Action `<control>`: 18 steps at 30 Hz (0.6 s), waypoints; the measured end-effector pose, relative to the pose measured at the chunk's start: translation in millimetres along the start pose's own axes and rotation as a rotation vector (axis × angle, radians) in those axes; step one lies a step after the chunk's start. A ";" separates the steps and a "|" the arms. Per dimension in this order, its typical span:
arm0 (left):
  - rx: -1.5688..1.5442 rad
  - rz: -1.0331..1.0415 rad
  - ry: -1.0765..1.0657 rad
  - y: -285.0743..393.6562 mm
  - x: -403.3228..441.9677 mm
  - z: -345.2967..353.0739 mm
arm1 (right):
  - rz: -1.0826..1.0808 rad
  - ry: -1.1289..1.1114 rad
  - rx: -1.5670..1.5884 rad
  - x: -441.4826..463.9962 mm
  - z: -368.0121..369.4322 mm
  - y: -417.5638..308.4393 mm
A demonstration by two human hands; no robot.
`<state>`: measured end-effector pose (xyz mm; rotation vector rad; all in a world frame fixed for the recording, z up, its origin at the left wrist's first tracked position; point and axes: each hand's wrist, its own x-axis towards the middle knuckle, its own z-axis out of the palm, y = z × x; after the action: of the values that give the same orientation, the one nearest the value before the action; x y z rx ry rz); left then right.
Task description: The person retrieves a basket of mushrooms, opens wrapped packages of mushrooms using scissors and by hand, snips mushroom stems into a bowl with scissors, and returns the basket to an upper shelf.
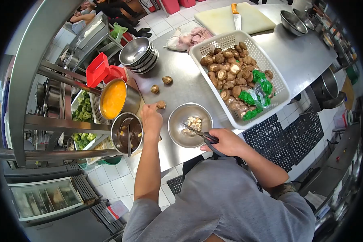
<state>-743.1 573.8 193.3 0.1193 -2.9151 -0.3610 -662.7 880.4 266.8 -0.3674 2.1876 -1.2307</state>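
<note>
My right hand (226, 142) is wrapped round the handles of a pair of black-handled scissors (207, 138). Their blades reach into a steel bowl (174, 135) over small pieces of cut mushroom (195, 122). To the left of this bowl, my left hand (152, 119) has its fingers drawn together at a brown mushroom (161, 105) on the steel table. The fingertips appear to pinch it, though they are partly hidden. Farther back on the table lie two loose mushrooms, one whole mushroom (167, 80) and a smaller mushroom (155, 88).
A white perforated basket (284, 90) of mushrooms and green-and-clear plastic stands at right. Left are a pot of orange liquid (134, 101), a pot of dark sauce (114, 139) with a spoon, and stacked bowls (138, 51). A knife (236, 18) lies on the cutting board (218, 20) behind.
</note>
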 end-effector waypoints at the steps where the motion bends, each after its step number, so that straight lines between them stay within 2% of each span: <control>1: -0.101 -0.036 0.028 5.9 -2.5 -9.8 | 0.001 0.001 0.004 -1.3 -0.2 -0.3; 3: -0.303 -0.107 0.082 18.6 -7.7 -31.5 | 0.003 0.037 0.008 -4.6 0.1 -1.9; 6: -1.165 -0.229 -0.014 44.8 -28.2 -54.1 | -0.028 0.181 -0.009 -7.7 2.4 -5.3; 8: -1.266 -0.213 -0.081 67.5 -46.6 -70.9 | -0.093 0.318 -0.040 -7.8 5.3 -6.5; 10: -1.367 -0.202 -0.108 85.3 -62.7 -76.3 | -0.097 0.341 -0.101 -9.3 1.6 -12.1; 14: -1.346 -0.196 -0.196 102.5 -78.8 -79.5 | -0.256 0.485 -0.296 -7.3 6.8 0.5; 18: -1.295 -0.165 -0.182 105.3 -87.2 -69.7 | -0.216 0.401 -0.353 -9.2 5.6 5.1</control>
<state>-649.3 668.5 269.3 0.1136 -2.2204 -2.1873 -651.9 883.9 263.6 -0.5496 2.7845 -1.0966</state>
